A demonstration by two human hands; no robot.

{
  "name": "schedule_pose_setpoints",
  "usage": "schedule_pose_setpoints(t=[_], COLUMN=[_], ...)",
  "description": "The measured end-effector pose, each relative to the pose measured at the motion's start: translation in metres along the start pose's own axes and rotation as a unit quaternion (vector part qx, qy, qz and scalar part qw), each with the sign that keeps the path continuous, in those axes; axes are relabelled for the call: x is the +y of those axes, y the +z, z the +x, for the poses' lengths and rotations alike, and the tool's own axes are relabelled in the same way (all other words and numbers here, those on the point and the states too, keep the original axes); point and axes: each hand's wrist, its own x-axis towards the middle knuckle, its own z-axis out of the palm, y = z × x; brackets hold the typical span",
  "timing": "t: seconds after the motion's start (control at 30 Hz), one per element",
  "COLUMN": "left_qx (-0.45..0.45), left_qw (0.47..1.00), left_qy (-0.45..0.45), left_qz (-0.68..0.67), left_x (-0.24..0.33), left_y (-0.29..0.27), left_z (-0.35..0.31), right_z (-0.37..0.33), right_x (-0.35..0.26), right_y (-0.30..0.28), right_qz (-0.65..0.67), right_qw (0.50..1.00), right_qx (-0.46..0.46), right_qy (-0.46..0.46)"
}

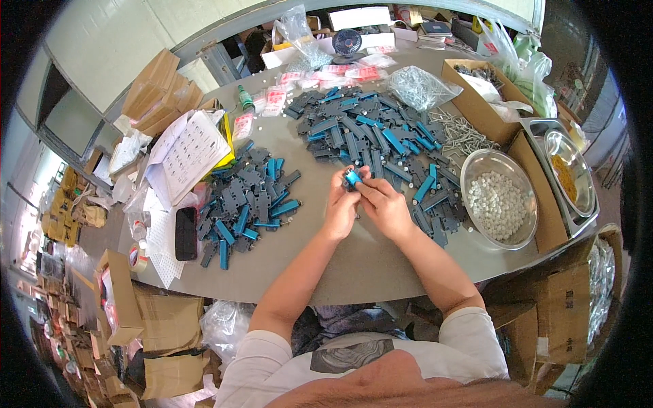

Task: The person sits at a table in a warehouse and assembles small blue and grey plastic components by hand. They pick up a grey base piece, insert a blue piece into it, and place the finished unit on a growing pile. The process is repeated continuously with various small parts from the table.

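Over the middle of the table, my left hand (340, 209) is closed around a small blue-and-dark-grey oblong part (352, 177). Fingers of my right hand (386, 208) press on the same part from the right, hiding much of it. Just beyond my hands lies a large pile of similar blue and dark grey parts (354, 129). A smaller pile of parts (238, 197) is spread to the left of my hands. On the right, a round metal bowl (469, 178) holds many small white pieces (500, 204).
Long screws (469, 136) lie beside a clear bag of metal hardware (423, 88). An open cardboard box (476, 102) and a steel tray (588, 221) line the right side. Papers (197, 146) and a phone (186, 234) are at left. A small fan (347, 42) stands at the back.
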Motion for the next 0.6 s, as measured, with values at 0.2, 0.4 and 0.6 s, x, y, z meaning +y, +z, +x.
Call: schedule_pose_setpoints(t=[0.2, 0.4, 0.6], left_qx=[0.030, 0.059, 0.050], left_qw=[0.999, 0.993, 0.988], left_qy=[0.027, -0.007, -0.034], left_qz=[-0.032, -0.101, -0.140], left_x=[0.000, 0.010, 0.011], left_y=[-0.007, -0.002, 0.002], left_z=[0.004, 0.004, 0.002], right_z=[0.007, 0.009, 0.005], right_x=[-0.008, 0.004, 0.012], right_y=[-0.007, -0.005, -0.003], right_qz=[0.050, 0.138, 0.220], right_qw=[0.998, 0.972, 0.945], right_qx=[-0.004, -0.116, -0.134], right_qy=[0.032, 0.151, 0.203])
